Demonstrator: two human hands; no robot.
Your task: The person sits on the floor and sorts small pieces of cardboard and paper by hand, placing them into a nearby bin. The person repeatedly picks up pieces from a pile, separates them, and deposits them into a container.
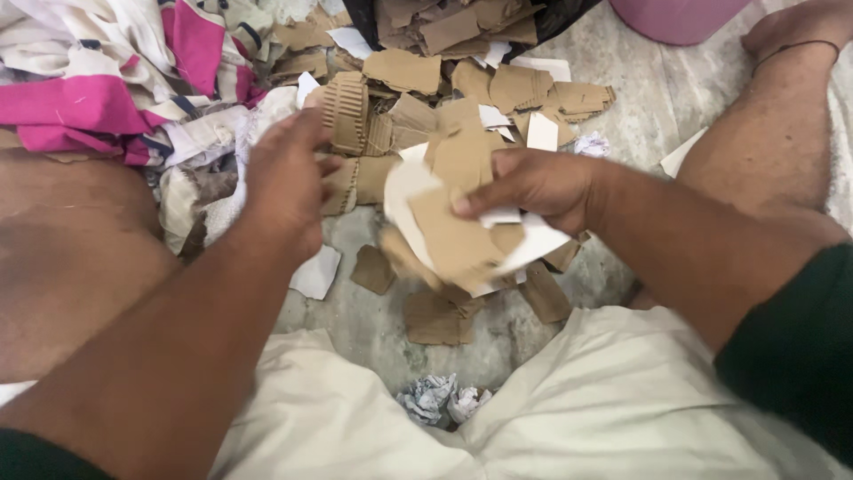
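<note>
My right hand (536, 185) grips a bunch of torn cardboard pieces (453, 233), brown and white, held just above the floor at the centre. My left hand (284, 182) hovers to the left of that bunch with its fingers apart and nothing in it, close to a ribbed corrugated piece (346, 111). More torn brown scraps (498, 89) lie heaped on the floor beyond both hands. A few flat scraps (437, 318) lie under the held bunch.
A pile of pink and white cloth (115, 89) lies at the far left. A pink bucket (680, 18) stands at the top right beside a dark bag of scraps (453, 27). Crumpled paper (442, 398) sits between my knees. My bare legs flank the marble floor (653, 89).
</note>
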